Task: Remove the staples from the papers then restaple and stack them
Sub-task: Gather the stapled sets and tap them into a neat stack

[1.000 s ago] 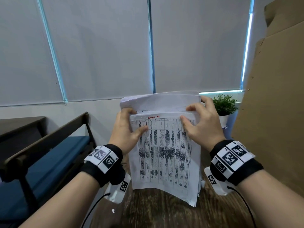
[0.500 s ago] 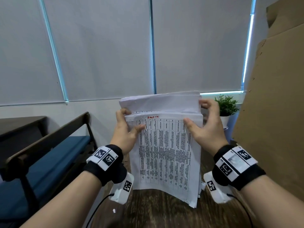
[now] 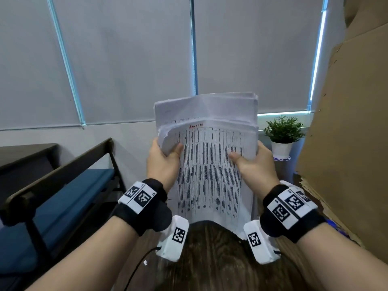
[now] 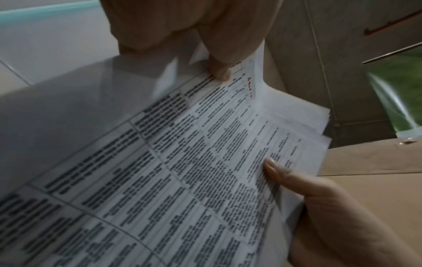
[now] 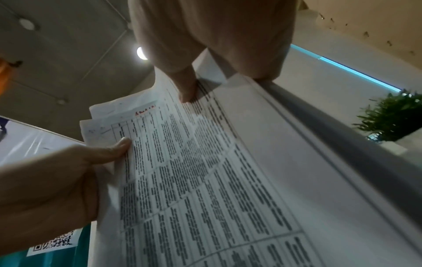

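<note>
Both thumbs clamp the upright papers (image 3: 210, 171), long axis vertical (heading uppermost), seemingly off the table.

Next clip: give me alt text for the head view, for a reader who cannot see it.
Two hands hold a thick stack of papers upright above a wooden table, the left hand and right hand gripping its side edges, thumbs on the printed front page. Behind are grey window blinds, a small potted plant and a blue-cushioned bench.

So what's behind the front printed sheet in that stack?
More white sheets stand taller behind the printed sheet. Both hands' fingers reach behind the stack, hidden; only the thumbs show. No staple is visible.
</note>
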`<action>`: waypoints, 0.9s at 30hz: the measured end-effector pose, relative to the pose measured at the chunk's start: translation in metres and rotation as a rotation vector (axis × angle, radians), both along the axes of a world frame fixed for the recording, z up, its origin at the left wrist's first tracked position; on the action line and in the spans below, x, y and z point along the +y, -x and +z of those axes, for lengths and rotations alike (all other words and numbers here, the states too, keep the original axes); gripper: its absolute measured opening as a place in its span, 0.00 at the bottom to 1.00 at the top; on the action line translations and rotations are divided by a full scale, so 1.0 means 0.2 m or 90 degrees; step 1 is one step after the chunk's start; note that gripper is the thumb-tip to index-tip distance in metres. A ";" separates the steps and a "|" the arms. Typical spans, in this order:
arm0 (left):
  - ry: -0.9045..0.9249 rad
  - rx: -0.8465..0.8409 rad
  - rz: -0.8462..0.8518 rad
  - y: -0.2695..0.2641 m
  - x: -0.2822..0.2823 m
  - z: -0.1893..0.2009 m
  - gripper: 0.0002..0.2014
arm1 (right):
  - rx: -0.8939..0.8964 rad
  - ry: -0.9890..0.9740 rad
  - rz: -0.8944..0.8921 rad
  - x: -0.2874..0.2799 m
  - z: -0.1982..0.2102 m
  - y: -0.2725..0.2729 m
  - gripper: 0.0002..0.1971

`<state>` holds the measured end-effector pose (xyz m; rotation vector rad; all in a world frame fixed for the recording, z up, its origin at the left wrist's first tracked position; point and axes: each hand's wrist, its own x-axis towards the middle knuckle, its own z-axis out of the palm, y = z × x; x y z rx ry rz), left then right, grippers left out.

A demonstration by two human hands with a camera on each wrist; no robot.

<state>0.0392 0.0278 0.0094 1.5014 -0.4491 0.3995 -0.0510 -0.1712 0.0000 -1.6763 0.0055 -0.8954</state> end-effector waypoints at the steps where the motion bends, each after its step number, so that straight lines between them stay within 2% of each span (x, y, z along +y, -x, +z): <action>1: -0.018 0.013 -0.004 0.00 0.00 -0.02 0.20 | 0.027 0.008 0.008 0.00 -0.02 0.00 0.15; 3: -0.085 0.049 -0.047 0.00 0.01 -0.11 0.24 | 0.108 0.010 0.029 -0.02 -0.11 -0.02 0.22; 5: -0.124 0.081 -0.107 -0.01 0.03 -0.23 0.19 | 0.205 -0.021 0.058 -0.05 -0.22 -0.02 0.33; 7: -0.152 0.111 -0.171 -0.01 0.06 -0.32 0.12 | 0.283 -0.021 0.069 -0.07 -0.30 -0.01 0.32; 10: -0.191 0.149 -0.242 -0.05 0.09 -0.43 0.15 | 0.355 0.004 0.099 -0.10 -0.38 -0.01 0.32; 15: -0.173 0.167 -0.238 -0.07 0.10 -0.46 0.22 | 0.340 0.000 0.115 -0.10 -0.38 0.02 0.31; 19: -0.193 0.182 -0.272 -0.05 0.11 -0.46 0.20 | 0.350 -0.011 0.099 -0.11 -0.42 0.03 0.31; 22: -0.223 0.245 -0.274 -0.03 0.13 -0.50 0.15 | 0.468 0.065 0.113 -0.14 -0.47 0.02 0.34; 24: -0.276 0.245 -0.257 -0.05 0.15 -0.53 0.15 | 0.539 0.134 0.121 -0.16 -0.50 0.01 0.37; 27: -0.317 0.239 -0.248 -0.05 0.14 -0.53 0.14 | 0.554 0.201 0.106 -0.19 -0.52 0.00 0.37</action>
